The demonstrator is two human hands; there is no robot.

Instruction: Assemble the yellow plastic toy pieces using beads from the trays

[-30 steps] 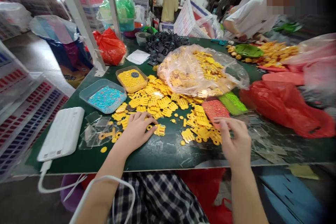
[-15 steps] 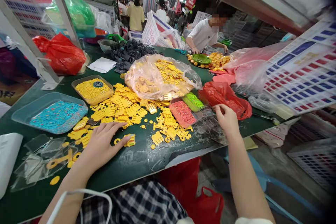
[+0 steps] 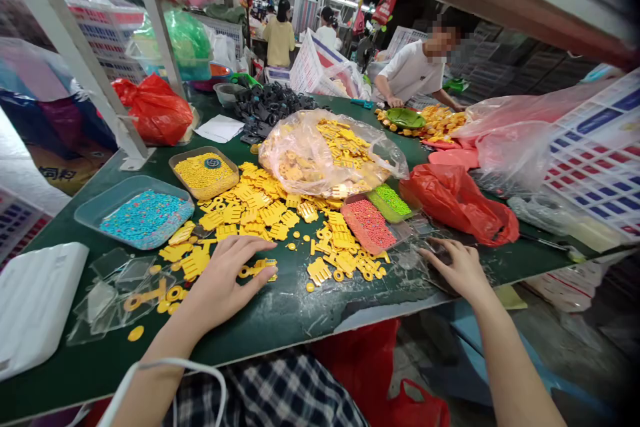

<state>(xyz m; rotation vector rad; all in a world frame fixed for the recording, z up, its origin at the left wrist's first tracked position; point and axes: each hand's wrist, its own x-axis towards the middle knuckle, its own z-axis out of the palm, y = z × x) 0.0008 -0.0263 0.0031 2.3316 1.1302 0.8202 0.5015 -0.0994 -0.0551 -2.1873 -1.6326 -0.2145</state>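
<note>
My left hand (image 3: 227, 287) rests on the green table with its fingers spread. Its thumb reaches a small flat yellow plastic piece (image 3: 266, 268) with coloured bits in its slots; I cannot tell whether it presses on it. Beyond lie loose yellow plastic pieces (image 3: 250, 197), some comb-shaped, with small rings and discs. My right hand (image 3: 463, 271) is open over clear plastic plates (image 3: 410, 259) at the table's right side, fingers apart and bent. Just past it is a container of pink beads (image 3: 369, 225), beside one of green beads (image 3: 393, 201).
Trays of blue beads (image 3: 143, 217) and yellow beads (image 3: 205, 173) stand at left. A clear bag of yellow pieces (image 3: 300, 160) lies mid-table, with a red bag (image 3: 460, 203) at right. More clear plates (image 3: 113, 290) lie front left. A person (image 3: 410, 73) works across the table.
My right hand has come down from beside the red bag onto the clear plates, its fingers opening from a pinch. My left hand stays by the yellow piece. The view has shifted left.
</note>
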